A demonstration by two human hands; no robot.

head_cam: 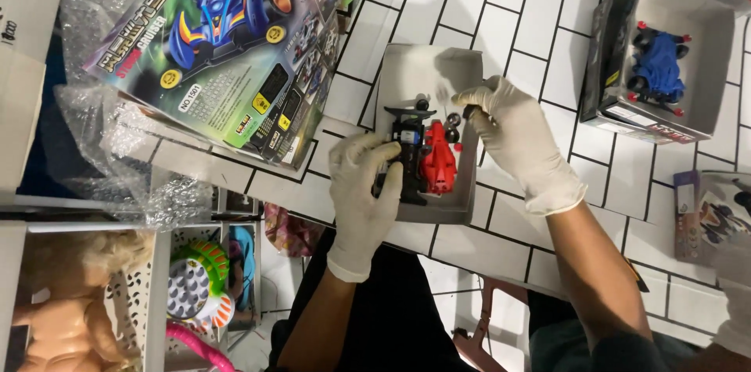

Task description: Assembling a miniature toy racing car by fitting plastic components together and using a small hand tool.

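Left hand, gloved, clamped around the black toy car chassis inside the shallow grey tray. Right hand pinching at small black wheels just beside it. Red car shell touching the chassis. Crowding the left: printed toy box, bubble wrap. Far right, well apart: boxed blue car.

Both hands wear thin, off-white disposable gloves, slightly wrinkled and loose over the fingers. The glove on the left hand ends in a rolled cuff just past the wrist, and the glove on the right hand ends likewise in a gathered cuff at the wrist. Beyond the cuffs the forearms are bare, with no sleeves, watch or bands. Lower down, dark clothing covers the lap.
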